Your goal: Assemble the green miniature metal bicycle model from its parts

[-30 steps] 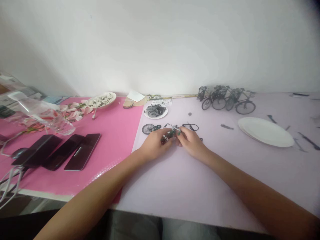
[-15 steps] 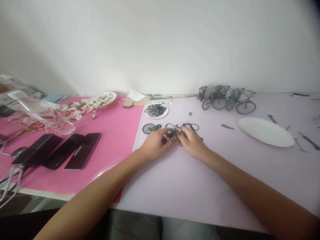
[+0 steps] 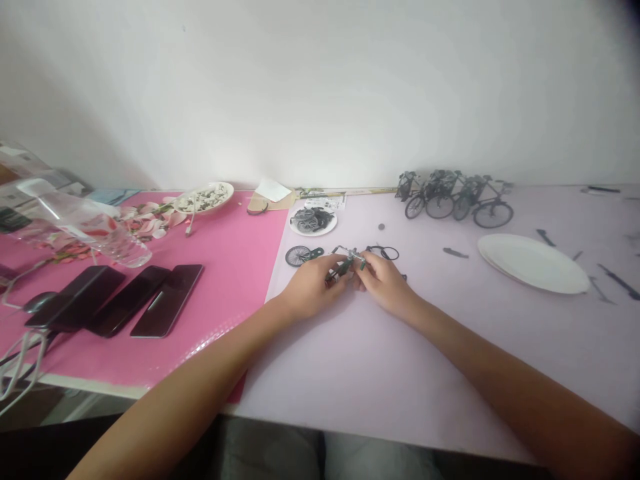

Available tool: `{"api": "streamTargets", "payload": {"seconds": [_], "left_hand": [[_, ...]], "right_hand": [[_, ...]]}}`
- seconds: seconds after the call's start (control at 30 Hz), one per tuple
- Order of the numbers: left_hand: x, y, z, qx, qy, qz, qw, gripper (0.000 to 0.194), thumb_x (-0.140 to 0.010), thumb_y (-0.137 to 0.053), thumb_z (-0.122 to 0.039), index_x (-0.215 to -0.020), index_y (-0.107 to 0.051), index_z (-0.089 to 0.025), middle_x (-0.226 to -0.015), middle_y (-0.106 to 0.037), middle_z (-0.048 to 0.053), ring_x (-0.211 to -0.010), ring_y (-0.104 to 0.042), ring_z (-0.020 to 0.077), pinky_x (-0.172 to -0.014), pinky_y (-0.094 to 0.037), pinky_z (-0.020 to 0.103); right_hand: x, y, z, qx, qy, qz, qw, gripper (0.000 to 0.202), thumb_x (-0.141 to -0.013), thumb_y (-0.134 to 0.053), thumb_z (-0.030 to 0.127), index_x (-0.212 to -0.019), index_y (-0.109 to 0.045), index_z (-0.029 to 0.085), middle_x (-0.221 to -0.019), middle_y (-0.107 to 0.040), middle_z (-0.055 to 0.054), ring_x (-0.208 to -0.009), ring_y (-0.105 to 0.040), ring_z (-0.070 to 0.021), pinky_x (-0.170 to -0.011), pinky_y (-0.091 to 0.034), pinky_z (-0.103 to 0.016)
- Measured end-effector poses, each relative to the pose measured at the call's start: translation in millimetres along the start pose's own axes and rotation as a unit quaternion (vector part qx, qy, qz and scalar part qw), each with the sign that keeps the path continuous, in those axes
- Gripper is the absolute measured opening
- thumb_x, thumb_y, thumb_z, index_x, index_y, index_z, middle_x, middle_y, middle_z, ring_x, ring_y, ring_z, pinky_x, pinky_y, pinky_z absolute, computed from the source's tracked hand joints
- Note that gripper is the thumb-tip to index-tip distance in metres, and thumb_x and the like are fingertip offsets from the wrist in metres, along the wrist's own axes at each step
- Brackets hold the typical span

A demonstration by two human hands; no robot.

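Between my two hands is a small model bicycle part point(image 3: 344, 268), dark green and black with silvery handlebars at its top. My left hand point(image 3: 314, 283) is closed around its left side. The fingers of my right hand point(image 3: 384, 277) pinch it near the handlebar end. Much of the part is hidden by my fingers. Just beyond my left hand lies a small spoked wheel point(image 3: 299, 255) with a dark chain piece beside it. A thin black ring-shaped part point(image 3: 389, 253) rests behind my right hand.
A white plate of wheels and dark parts point(image 3: 327, 228) stands behind my hands. Several model bicycles point(image 3: 493, 212) stand by the wall. At right are a white oval plate point(image 3: 533, 263) and loose dark pieces. Phones point(image 3: 167, 300) and a clear bottle point(image 3: 107, 233) occupy the pink left side.
Both hands keep nearly the same hold and place. The view has shifted very slightly; nothing has visibly been picked up or let go.
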State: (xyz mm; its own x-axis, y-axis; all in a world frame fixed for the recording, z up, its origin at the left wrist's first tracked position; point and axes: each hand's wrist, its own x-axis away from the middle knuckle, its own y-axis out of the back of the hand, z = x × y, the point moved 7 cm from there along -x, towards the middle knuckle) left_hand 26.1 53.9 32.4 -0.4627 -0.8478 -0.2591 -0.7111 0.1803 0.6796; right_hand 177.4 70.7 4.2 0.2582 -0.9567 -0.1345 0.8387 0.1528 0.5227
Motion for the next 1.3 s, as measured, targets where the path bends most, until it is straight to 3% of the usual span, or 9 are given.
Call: {"api": "streamTargets", "payload": {"seconds": [1.3], "left_hand": [[-0.4,0.7,-1.7,-0.006,-0.005,0.002,1.000,0.027,-0.095,-0.059,-0.028,-0.118,-0.068,-0.018,-0.104,-0.075,0.009,-0.081,-0.065,0.0183,-0.076,-0.050,0.029]], "right_hand": [[0.3,0.3,1.1,0.012,0.006,-0.002,1.000,0.028,-0.104,-0.046,0.040,-0.083,-0.054,0.024,-0.066,-0.068,0.000,-0.060,-0.066,-0.0185,-0.063,-0.049,-0.032]]}}
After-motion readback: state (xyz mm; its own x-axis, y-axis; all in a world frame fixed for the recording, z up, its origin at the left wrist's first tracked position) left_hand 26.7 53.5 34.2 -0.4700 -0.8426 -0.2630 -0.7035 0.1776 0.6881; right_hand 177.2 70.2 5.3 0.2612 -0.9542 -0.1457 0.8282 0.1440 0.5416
